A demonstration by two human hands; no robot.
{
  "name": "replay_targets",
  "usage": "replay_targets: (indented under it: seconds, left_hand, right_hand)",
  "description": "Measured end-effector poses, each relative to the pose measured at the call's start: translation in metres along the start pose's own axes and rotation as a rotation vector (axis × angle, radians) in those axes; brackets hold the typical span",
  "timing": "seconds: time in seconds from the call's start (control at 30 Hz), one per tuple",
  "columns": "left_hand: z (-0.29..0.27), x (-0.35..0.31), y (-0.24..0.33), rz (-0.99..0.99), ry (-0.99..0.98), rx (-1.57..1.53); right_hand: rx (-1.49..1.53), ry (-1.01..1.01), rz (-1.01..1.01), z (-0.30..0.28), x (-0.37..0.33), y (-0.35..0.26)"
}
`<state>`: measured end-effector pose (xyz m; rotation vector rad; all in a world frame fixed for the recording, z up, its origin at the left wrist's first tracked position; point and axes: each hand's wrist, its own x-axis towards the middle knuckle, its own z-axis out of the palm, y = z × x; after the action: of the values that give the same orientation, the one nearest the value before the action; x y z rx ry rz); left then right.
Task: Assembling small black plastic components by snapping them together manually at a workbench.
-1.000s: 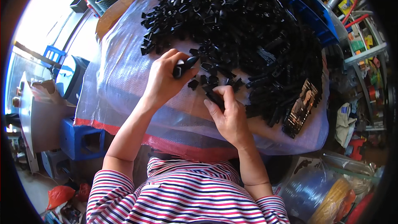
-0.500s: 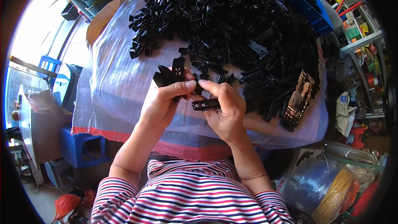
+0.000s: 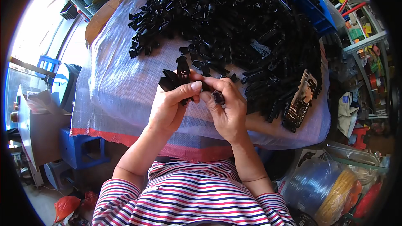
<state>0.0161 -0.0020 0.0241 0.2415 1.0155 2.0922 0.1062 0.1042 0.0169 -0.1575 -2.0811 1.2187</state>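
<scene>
My left hand (image 3: 169, 102) is closed round several black plastic pieces (image 3: 182, 68), which stick up past its thumb and fingers. Close against it on the right, my right hand (image 3: 228, 113) has another black plastic part (image 3: 218, 97) between its fingers, with one end toward me. Both sets of fingertips meet over a small dark piece that they mostly hide. Beyond the hands spreads a big heap of like black parts (image 3: 217, 12), on a white woven sack (image 3: 113, 75) with a red edge.
A phone (image 3: 300, 100) showing a video lies on the sack at the right, against the heap. Behind the heap stands a blue crate (image 3: 307, 6). A blue stool (image 3: 83, 148) is at the left, and wrapped coils (image 3: 322, 188) lie at lower right.
My right hand has turned the black part from lying sideways to pointing end-on toward me, and its thumb has come up to the left fingertips. The left hand has shifted slightly right.
</scene>
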Motion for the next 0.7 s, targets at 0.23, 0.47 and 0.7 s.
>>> replay_targets:
  seconds: [0.23, 0.47, 0.7]
  left_hand:
    - [0.0, 0.001, -0.005, 0.077, -0.012, 0.177]
    - [-0.005, 0.004, -0.006, 0.057, 0.041, 0.103]
    - [-0.01, 0.007, 0.008, -0.011, 0.12, 0.03]
  right_hand:
    - [0.216, -0.038, 0.24, -0.001, -0.002, -0.003]
    - [-0.05, -0.106, 0.254, -0.002, -0.001, -0.001]
    - [-0.089, -0.149, 0.247, -0.008, -0.006, -0.007]
